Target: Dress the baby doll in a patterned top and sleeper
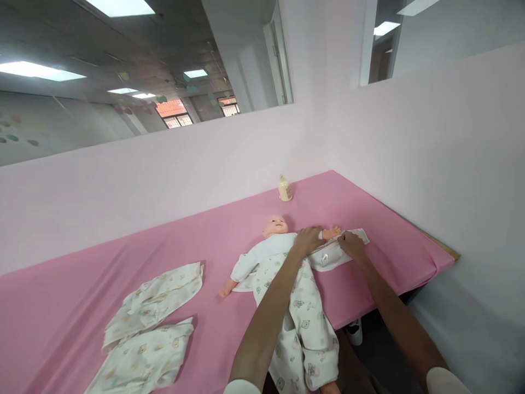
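A baby doll (pixel 275 225) lies face up on the pink-covered table, dressed in a white long-sleeved top (pixel 262 253) and patterned trousers (pixel 309 306). My left hand (pixel 308 241) is closed around the sleeved forearm of the doll's outstretched arm, with the doll's hand (pixel 331 232) showing beyond it. Beside that arm a white garment (pixel 330 256) is spread out, and part of it also shows under the doll's other arm. My right hand (pixel 351 244) is closed on the garment's upper edge, close to the doll's fingers; its fingertips are partly hidden.
Two folded patterned baby garments (pixel 159 295) lie left of the doll. Behind its head stands a small cream baby bottle (pixel 285 189). White walls (pixel 451 158) border the table (pixel 221 230) at the back and right, with a mirror or window above. A shoe (pixel 354 331) shows below the front edge.
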`<state>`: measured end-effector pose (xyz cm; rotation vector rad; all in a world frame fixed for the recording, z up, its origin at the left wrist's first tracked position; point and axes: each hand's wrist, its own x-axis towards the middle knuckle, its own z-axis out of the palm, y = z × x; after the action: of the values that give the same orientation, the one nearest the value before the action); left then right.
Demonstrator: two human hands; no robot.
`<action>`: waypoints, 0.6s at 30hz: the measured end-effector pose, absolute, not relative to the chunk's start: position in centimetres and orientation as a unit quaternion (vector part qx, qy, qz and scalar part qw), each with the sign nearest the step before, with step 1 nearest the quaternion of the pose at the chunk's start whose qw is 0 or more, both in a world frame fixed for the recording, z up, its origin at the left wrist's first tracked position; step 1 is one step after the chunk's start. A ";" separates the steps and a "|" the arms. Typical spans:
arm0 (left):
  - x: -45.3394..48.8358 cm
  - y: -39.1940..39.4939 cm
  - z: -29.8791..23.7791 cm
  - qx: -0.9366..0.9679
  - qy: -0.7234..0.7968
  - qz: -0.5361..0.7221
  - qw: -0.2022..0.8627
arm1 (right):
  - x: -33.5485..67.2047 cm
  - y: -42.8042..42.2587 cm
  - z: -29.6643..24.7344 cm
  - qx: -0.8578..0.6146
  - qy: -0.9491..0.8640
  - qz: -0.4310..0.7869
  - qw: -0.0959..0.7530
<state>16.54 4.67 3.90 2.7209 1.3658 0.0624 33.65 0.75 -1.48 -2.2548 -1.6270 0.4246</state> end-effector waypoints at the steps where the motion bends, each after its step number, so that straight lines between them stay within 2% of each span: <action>1: 16.7 4.7 3.7 0.890 0.453 0.020 0.048 | 33.2 0.6 -1.5 -0.786 -0.580 0.140 0.161; 7: 17.6 4.7 2.2 0.878 0.478 0.006 0.031 | 31.5 -1.5 -1.5 -0.753 -0.635 0.092 0.146; 11: 15.4 2.9 3.3 0.882 0.470 0.014 0.013 | 31.3 -3.6 -1.8 -0.740 -0.658 0.043 0.131; 13: 13.0 1.1 4.2 0.876 0.480 0.050 -0.001 | 30.8 -4.2 -1.8 -0.726 -0.671 0.013 0.151; 15: 10.2 -1.0 4.8 0.842 0.520 0.146 -0.010 | 30.0 -4.2 -1.5 -0.684 -0.698 0.062 0.205; 18: 6.2 -3.8 4.6 0.752 0.593 0.285 0.034 | 27.9 -3.0 -0.8 -0.588 -0.689 0.280 0.316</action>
<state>6.24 -3.80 4.60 2.3144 1.8236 0.8773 27.93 -3.00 -0.81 -1.5500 -1.8158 0.7387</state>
